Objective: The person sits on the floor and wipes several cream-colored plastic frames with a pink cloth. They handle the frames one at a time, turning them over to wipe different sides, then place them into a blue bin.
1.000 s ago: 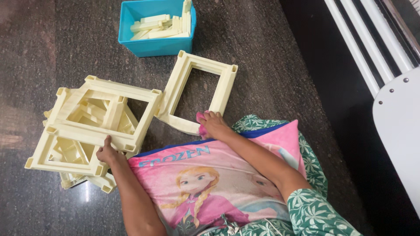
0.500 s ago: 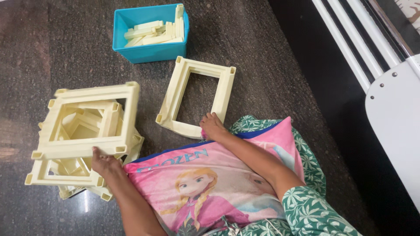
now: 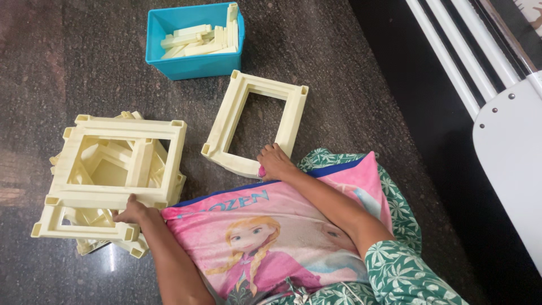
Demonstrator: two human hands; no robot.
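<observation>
Single frame under right grip

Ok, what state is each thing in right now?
Left hand: gripping the near edge of the top frame on the frame stack.
Right hand: resting on the single frame, which lies flat on the floor.
Blue bin: open, holding cream sticks.
Pink pillow: across the lap.

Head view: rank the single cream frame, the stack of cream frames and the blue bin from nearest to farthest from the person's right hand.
From the right hand:
1. Single cream frame, touched at its near edge.
2. Stack of cream frames, off to the left, under the left hand.
3. Blue bin, at the far side of the floor, holding cream bars.
</observation>
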